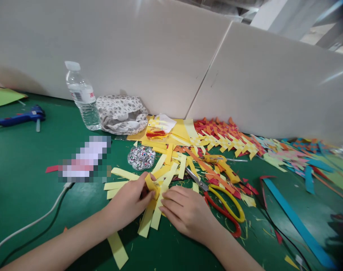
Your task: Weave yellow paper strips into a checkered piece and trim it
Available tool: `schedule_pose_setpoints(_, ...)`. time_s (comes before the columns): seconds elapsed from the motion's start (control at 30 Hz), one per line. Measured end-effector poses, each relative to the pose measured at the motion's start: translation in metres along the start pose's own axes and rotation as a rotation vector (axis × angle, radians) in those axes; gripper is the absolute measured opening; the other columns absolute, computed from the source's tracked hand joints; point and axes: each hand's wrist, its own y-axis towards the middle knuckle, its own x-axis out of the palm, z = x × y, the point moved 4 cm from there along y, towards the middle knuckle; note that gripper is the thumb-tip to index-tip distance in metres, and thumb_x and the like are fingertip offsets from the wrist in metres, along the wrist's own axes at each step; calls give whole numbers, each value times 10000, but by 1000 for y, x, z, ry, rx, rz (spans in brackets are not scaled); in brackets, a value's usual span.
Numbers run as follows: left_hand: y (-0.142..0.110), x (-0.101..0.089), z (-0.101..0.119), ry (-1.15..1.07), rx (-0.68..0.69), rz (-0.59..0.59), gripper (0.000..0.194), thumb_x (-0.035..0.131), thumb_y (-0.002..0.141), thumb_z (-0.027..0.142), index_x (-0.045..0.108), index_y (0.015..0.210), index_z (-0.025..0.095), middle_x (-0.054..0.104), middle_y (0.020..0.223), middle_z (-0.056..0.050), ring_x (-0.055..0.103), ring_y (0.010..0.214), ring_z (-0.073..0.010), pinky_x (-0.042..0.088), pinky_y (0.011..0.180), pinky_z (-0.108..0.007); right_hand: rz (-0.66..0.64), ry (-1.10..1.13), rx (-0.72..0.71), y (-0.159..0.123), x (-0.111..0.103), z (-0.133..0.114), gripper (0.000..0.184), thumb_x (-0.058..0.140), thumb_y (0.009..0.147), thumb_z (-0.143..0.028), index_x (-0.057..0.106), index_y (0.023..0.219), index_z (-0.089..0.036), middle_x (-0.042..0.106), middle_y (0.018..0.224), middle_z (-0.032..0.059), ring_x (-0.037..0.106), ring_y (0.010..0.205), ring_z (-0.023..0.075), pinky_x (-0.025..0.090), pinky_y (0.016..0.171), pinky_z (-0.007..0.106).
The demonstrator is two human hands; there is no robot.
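Observation:
Yellow paper strips (150, 183), some deep and some pale, cross one another low in the middle of the view. My left hand (132, 201) pinches a folded deep-yellow strip between thumb and fingers. From the right, my right hand (185, 210) closes its curled fingers on the edge of the same strips; its fingertips are partly hidden. A long pale-yellow strip (169, 180) slants up between both hands. Just right of my right hand lie scissors (224, 205) with red and yellow handles, blades parted.
A clear box of googly eyes (141, 157) sits beyond my hands. A yellow glue gun (224, 167), woven paper fish (225, 137) and a blue strip (296, 218) lie right. Left are a water bottle (85, 101), cloth pouch (122, 114), cabled phone (85, 156) and blue glue gun (21, 117).

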Motion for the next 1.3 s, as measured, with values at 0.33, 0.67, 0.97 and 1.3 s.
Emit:
schedule_pose_setpoints(0.33,-1,0,2,-10,-16,7,156,427,836,227,422,992,227,577,630,33,564,553,-170,346,487,-221,-4,48,-21,-4,1,-6,187,487,836,-204,641,922,-140,698,914,67,622,830,184,483,772,324)
schedule_pose_setpoints(0.67,1,0,0,-9,-23,6,163,426,835,225,421,997,230,575,635,32,567,562,-171,340,490,-219,42,-17,-47,-8,-2,-6,148,511,821,-200,654,847,-167,704,799,58,616,750,178,462,716,334)
schedule_pose_setpoints(0.97,0,-1,1,1,-27,10,189,433,827,200,422,1014,217,551,600,43,542,529,-158,332,479,-214,-10,58,-154,-2,-3,-17,159,486,832,-166,637,880,-164,684,811,63,603,792,165,457,748,314)
schedule_pose_setpoints(1.3,0,0,0,-22,-27,8,178,434,832,208,420,1008,229,552,608,47,553,547,-160,340,489,-212,-2,1,-55,-1,-2,-6,173,478,877,-249,621,819,-171,663,762,62,586,777,167,438,737,313)
